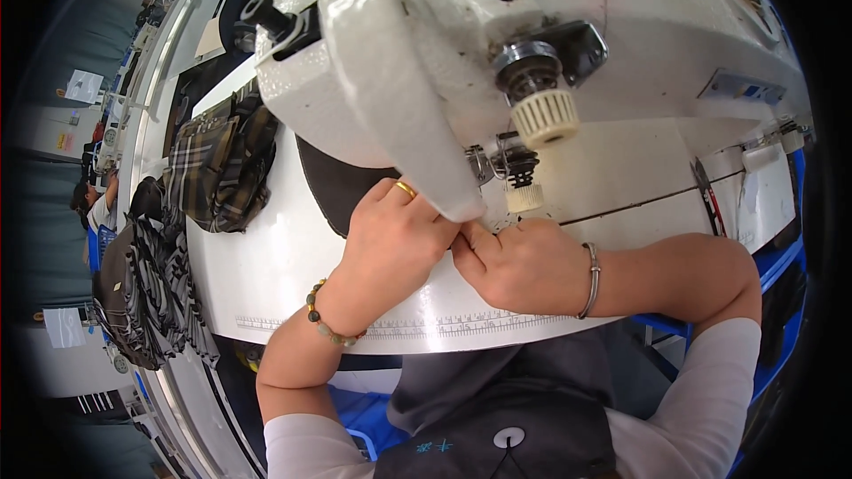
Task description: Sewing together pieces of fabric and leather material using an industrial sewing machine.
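Both of my hands meet below the head of a white sewing machine [390, 80], close to its needle area. My left hand [395, 235], with a gold ring and a bead bracelet, has its fingers curled and drawn together; the machine's front partly covers the tips. Against it from the right comes my right hand [519, 262], a metal bangle on the wrist, its thumb and forefinger pinched. Whatever lies between the fingertips is hidden or too small to make out. A dark fabric piece [342, 182] with a curved edge lies flat beside my left hand, running under the machine head.
A ruler strip [426, 328] runs along the white table's front edge. Plaid fabric [222, 160] lies on the left, with a stack of dark cloth pieces [151, 284] beyond it. Black-and-red tweezers or snips [708, 200] lie at right. Another person [98, 204] sits far left.
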